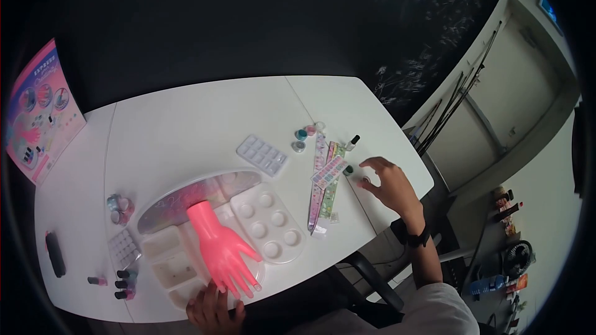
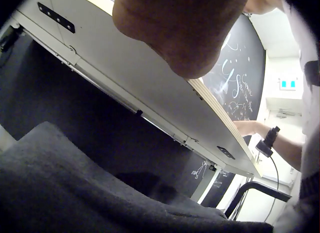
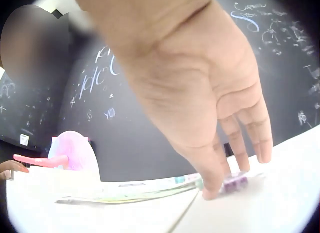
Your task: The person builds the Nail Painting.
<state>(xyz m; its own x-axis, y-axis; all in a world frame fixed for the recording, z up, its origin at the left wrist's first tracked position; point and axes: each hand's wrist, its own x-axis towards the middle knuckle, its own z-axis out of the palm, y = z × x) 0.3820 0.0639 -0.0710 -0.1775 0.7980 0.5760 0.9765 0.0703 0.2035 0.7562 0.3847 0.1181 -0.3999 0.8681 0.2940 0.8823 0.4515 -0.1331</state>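
My left hand rests at the table's front edge, fingertips by the white tray and the fingers of a pink mannequin hand. The mannequin hand lies palm-down across the tray. Above the right part of the table, my right hand reaches down with thumb and fingers spread apart and bent. Between them, in the right wrist view, a small purple pot sits low by the fingertips. A small dark green pot stands just left of the fingers. A clear polish bottle with black cap stands beyond.
Patterned sticker strips and a small sticker sheet lie left of my right hand. Several little pots stand behind them. A compartment tray sits mid-table. Polish bottles and a box are at left.
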